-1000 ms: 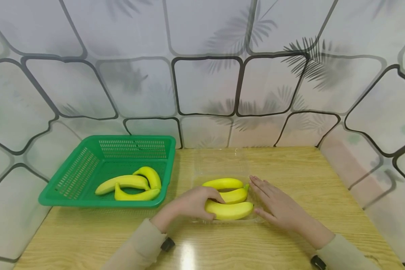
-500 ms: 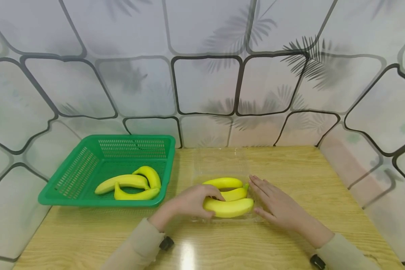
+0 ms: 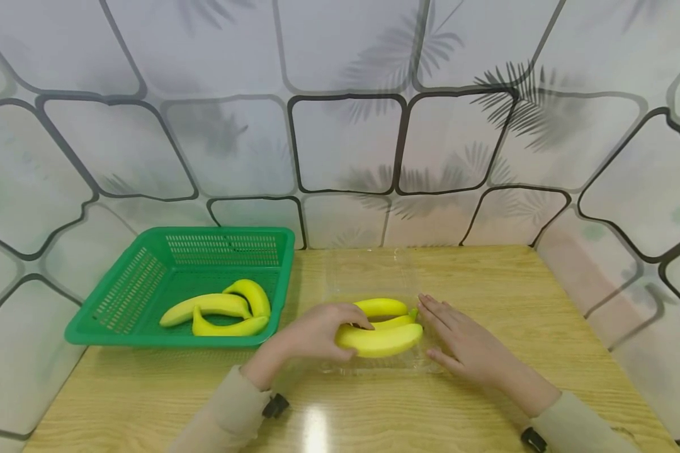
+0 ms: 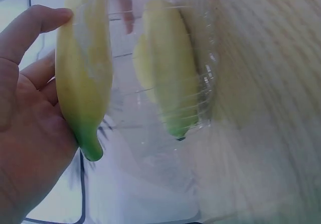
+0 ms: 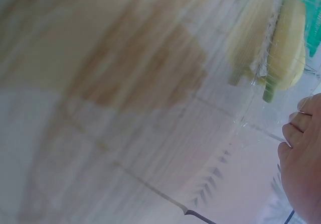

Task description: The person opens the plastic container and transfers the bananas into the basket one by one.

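My left hand (image 3: pixel 320 331) pinches a yellow banana (image 3: pixel 382 341) by its left end, thumb in front and fingers behind. This banana is raised over the front part of a clear plastic box (image 3: pixel 382 370); its green-tipped stem end (image 4: pixel 91 146) shows in the left wrist view. Behind it two more bananas lie in the box, a back banana (image 3: pixel 383 306) and a partly covered middle banana (image 3: pixel 399 321). On the box's right side my right hand (image 3: pixel 467 345) lies with straight fingers, against or very close to the wall, holding nothing.
A green perforated basket (image 3: pixel 85 336) stands to the left, with three bananas (image 3: pixel 206 305) in its right part. The box's clear lid (image 3: pixel 368 267) lies folded back towards the patterned wall covering (image 3: pixel 345 145). Wooden table (image 3: pixel 487 418) surface extends around everything.
My left hand has lifted the front banana off the box's floor, moving it slightly up and left and tilting its right end upward. The right hand stays where it was.
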The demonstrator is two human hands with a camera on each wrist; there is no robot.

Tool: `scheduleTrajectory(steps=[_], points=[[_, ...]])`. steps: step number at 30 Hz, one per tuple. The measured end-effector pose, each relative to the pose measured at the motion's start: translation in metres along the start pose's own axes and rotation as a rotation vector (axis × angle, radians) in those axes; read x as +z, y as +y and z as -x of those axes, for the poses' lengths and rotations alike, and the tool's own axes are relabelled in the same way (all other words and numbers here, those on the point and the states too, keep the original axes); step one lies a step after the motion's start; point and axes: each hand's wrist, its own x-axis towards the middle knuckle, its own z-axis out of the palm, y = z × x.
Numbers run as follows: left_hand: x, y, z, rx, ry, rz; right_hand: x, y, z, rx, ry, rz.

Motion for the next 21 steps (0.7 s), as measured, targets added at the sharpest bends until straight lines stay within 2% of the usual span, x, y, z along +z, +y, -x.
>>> scheduleTrajectory(steps=[11,21], points=[[-0.013,0.007,0.007,0.004,0.027,-0.061,-0.002,-0.001,0.000,-0.023,0.030,-0.003],[-0.029,0.012,0.020,0.005,0.099,-0.122,-0.002,0.000,0.000,-0.002,0.010,-0.010]])
